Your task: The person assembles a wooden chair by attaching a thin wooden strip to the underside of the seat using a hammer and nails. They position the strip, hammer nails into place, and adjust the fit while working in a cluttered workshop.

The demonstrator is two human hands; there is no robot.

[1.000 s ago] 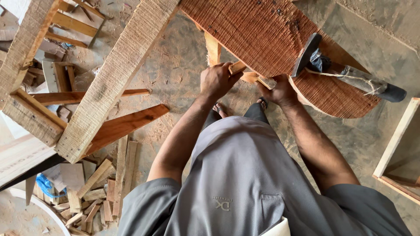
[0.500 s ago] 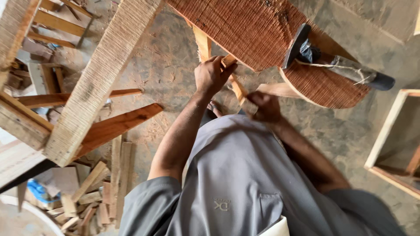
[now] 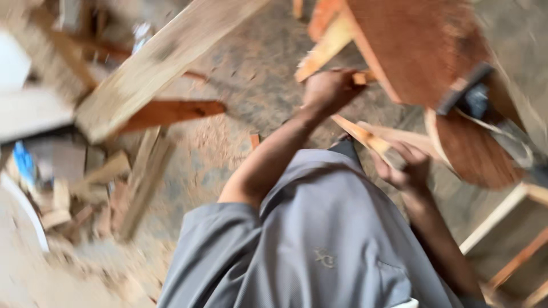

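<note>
Left hand [image 3: 328,91] clasps a small wood piece at the round reddish table's [image 3: 422,51] edge, upper centre; right hand [image 3: 406,166] grips a pale wooden strip [image 3: 365,137], not yet set in place.

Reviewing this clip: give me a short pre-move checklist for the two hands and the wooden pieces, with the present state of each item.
1. Left hand closed on small wooden piece: ok.
2. Right hand gripping the light wooden strip: ok.
3. Hammer resting on the reddish board, apart from both hands: ok.
4. Strip's seat against the board: cannot tell, motion blur.
5. Floor free of scraps: not ok, offcuts lie at the left.
</note>
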